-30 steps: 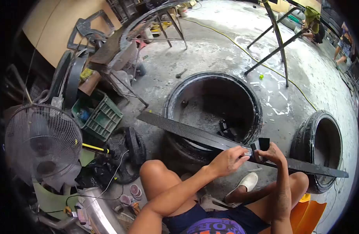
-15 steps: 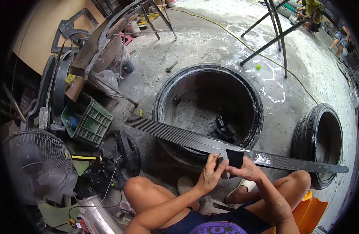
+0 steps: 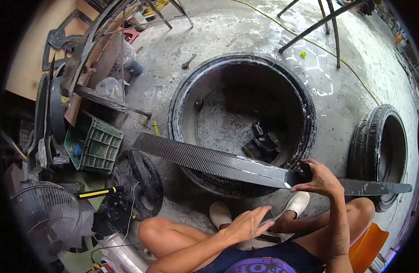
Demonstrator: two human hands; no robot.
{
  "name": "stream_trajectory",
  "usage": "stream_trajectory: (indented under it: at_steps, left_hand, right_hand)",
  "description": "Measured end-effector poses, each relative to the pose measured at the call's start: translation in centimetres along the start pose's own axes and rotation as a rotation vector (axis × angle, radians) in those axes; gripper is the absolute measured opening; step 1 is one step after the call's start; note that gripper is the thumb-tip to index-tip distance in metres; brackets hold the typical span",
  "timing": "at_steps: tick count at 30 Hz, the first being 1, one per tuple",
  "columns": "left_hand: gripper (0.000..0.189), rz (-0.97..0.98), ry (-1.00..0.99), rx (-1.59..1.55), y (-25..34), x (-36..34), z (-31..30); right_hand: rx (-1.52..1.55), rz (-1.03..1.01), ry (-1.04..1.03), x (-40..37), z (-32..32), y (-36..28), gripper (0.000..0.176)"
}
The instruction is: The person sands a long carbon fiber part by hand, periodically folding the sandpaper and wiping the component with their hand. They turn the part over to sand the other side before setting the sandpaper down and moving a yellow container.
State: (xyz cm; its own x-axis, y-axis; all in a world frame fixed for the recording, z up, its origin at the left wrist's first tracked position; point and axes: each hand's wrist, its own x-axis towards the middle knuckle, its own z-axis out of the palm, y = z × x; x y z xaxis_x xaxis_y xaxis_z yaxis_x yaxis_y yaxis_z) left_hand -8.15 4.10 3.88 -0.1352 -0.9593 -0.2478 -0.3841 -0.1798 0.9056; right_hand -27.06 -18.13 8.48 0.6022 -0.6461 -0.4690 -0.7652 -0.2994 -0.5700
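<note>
Between the right fingers [image 3: 312,165], patterned strip [image 3: 264,174].

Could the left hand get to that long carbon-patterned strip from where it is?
Probably yes: the left hand is close to the near side of the carbon-patterned strip, with nothing visible blocking the way. It seems to have something small and dark between thumb and fingers, though.

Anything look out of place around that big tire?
Yes: dark scraps lie inside the large tire, looking like litter. Broken white marks on the floor beyond also look odd; their cause isn't clear.
</note>
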Motion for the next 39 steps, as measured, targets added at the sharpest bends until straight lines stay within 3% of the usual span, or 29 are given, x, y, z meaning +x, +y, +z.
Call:
stream_trajectory:
  at_steps: [2,6,8,17,30,39]
  left_hand:
    - [0.053,-0.073,-0.207,0.086,-0.3,0.0,0.1]
    - [0.052,-0.072,-0.22,0.134,-0.8,-0.2,0.4]
    - [0.05,-0.056,-0.224,0.15,-0.9,-0.3,0.6]
    - [0.05,-0.016,-0.21,0.187,-1.0,-0.4,0.7]
    - [0.05,-0.02,-0.201,0.176,-0.7,-0.6,1.0]
    - [0.053,-0.038,-0.24,0.16,-0.3,-0.5,0.9]
  right_hand:
    - [-0.122,-0.046,-0.018,0.2,0.8,0.8,0.094]
    - [-0.144,0.064,-0.132,0.5,0.9,0.1,0.093]
    - [-0.184,-0.019,-0.023,0.3,1.2,0.0,0.091]
    - [-0.106,-0.004,0.02,0.5,2.3,0.4,0.075]
    - [-0.096,0.075,0.01,0.8,2.2,0.6,0.08]
    - [-0.027,-0.007,-0.012,1.2,1.6,0.9,0.077]
